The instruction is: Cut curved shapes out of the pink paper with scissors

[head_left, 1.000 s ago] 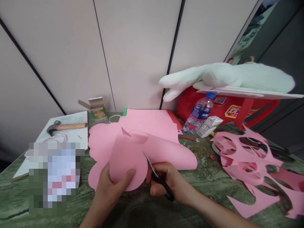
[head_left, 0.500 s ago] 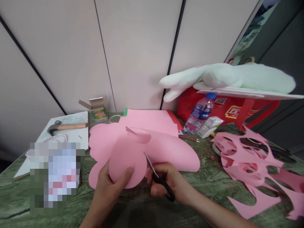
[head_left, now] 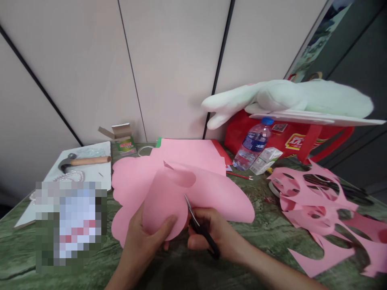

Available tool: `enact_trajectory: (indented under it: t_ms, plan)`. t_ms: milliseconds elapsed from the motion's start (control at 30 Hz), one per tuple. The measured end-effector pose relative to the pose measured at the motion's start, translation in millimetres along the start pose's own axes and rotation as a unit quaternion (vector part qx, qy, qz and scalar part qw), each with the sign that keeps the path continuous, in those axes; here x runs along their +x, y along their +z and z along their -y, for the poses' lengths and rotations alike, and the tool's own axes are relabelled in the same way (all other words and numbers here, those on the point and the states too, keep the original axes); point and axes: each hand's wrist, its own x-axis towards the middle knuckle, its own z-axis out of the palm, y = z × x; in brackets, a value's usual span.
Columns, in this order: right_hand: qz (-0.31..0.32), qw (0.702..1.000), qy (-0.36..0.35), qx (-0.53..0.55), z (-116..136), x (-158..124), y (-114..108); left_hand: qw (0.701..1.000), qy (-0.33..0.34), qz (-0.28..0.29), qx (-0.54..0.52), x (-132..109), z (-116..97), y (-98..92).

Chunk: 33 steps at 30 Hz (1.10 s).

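My left hand [head_left: 151,237] grips a rounded lobe of pink paper [head_left: 165,205], thumb on top and fingers behind it. The sheet curls away to the right in a wide fold. In my right hand [head_left: 207,227] are black-handled scissors [head_left: 208,241], their tips against the paper's edge just right of my left thumb. Whether the blades are apart is hard to make out. Behind the held sheet lie scalloped pink paper [head_left: 130,181] and a flat stack of pink sheets [head_left: 187,149]. Parts of my fingers are hidden behind the paper.
Pink paper scraps [head_left: 326,213] with round cutouts lie at right. A water bottle [head_left: 254,143], a small carton [head_left: 266,160] and a red bag [head_left: 272,133] under a white plush toy [head_left: 287,98] stand behind. A hammer [head_left: 87,161] rests on a white board [head_left: 104,175] at left.
My left hand has shifted slightly right and tilted the held paper, so its lobe looks narrower. The scissors remain at the paper's edge, turned slightly.
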Motion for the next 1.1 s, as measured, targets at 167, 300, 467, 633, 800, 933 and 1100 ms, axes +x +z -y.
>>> enact_trajectory:
  t_ms: [167,300,467,633,800,933,1100]
  plan:
    - [-0.004,1.000,0.000,-0.019,1.2,-0.2,-1.8,1.000,-0.019,0.010,0.007,-2.7,-3.0,1.1]
    - [-0.013,1.000,0.008,-0.021,1.2,0.3,-2.5,1.000,-0.019,0.009,0.001,-3.7,-3.6,2.5]
    - [-0.010,1.000,0.007,-0.024,4.9,0.0,-3.2,1.000,-0.009,0.005,-0.005,-3.6,-3.0,2.8]
    - [-0.014,0.999,0.008,-0.029,5.7,-0.6,-3.7,1.000,-0.011,0.012,-0.007,-4.4,-3.1,3.0]
    - [-0.009,1.000,0.020,-0.020,5.9,-0.8,-3.2,1.000,-0.015,0.008,-0.004,-5.5,-5.0,3.5]
    - [-0.010,1.000,0.007,-0.020,6.9,-0.5,-3.0,1.000,-0.012,0.002,-0.002,-5.8,-4.8,3.0]
    - [-0.010,1.000,0.002,-0.022,5.2,-1.0,-4.0,1.000,-0.007,0.000,-0.016,-5.5,-3.6,2.7]
